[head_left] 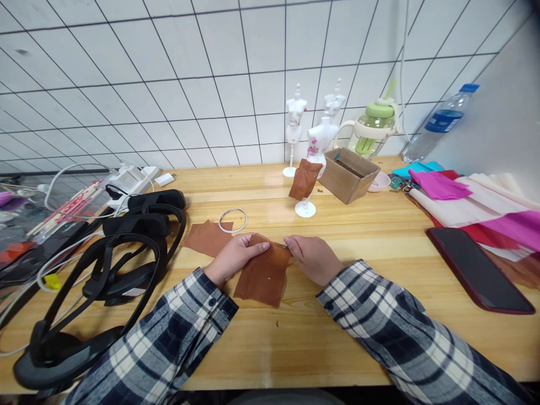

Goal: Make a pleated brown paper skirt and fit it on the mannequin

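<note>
A piece of brown cloth [264, 277] hangs between my hands, just above the table. My left hand [238, 253] grips its upper left part, thumb flat on the front. At the upper right corner, my right hand [314, 259] is closed in a pinch at the cloth's edge. A thin dark sliver shows along the top edge between the hands; I cannot make out what it is. Behind my left hand lies another brown cloth piece [206, 237], with a silver ring [233, 220] partly over it. A small white dress form [323, 138] farther back has brown cloth [305, 179] around its lower part.
Two more dress forms [294, 126] stand near the wall. A cardboard box [350, 179], green-lidded jug [375, 126] and water bottle [441, 124] are at the back right. Coloured fabrics [485, 208] and a phone [478, 270] lie right; black headsets [105, 270] and cables crowd the left.
</note>
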Tool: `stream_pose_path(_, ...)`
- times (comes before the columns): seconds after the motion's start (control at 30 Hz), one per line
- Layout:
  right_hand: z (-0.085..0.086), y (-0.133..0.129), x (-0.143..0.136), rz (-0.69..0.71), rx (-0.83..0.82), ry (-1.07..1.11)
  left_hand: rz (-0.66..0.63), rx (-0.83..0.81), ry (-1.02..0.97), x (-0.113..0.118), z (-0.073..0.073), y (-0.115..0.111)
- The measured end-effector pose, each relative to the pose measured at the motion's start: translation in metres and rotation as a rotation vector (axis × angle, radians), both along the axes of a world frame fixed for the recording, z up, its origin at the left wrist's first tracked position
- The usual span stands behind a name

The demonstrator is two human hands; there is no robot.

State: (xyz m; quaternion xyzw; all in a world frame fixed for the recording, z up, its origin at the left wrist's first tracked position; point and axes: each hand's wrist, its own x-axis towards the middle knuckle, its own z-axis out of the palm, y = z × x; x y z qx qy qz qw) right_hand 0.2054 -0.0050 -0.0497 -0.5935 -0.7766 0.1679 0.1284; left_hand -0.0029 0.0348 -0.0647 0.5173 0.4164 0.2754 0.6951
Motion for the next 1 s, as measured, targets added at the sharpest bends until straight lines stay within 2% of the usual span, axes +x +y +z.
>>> stream_pose_path(0.4, -0.001, 0.002, 0.001, -0.016, -0.003, 0.044, -0.007, 0.026, 0.045, 0.0, 0.001, 0.0)
stream_pose_path(0.53, 0.001, 0.002, 0.006, -0.063, 0.015, 0.176, -0.132, 0.079, 0.073, 0.001, 0.005, -0.003)
stream_pose_path(0.67, 0.005, -0.002, 0.003, -0.002, 0.017, 0.316, -0.259, 0.201, 0.166, 0.004, 0.007, -0.006)
stream_pose_path(0.73, 0.006, -0.004, -0.001, 0.036, 0.031, 0.337, -0.282, 0.26, 0.183, 0.006, 0.007, -0.008)
stream_pose_path(0.83, 0.004, -0.007, -0.008, 0.016, 0.043, 0.336, -0.288, 0.319, 0.181, 0.008, 0.007, -0.009)
stream_pose_path(1.0, 0.001, -0.006, -0.013, -0.01, 0.018, 0.319, -0.369, 0.317, 0.137, 0.008, 0.009, -0.009)
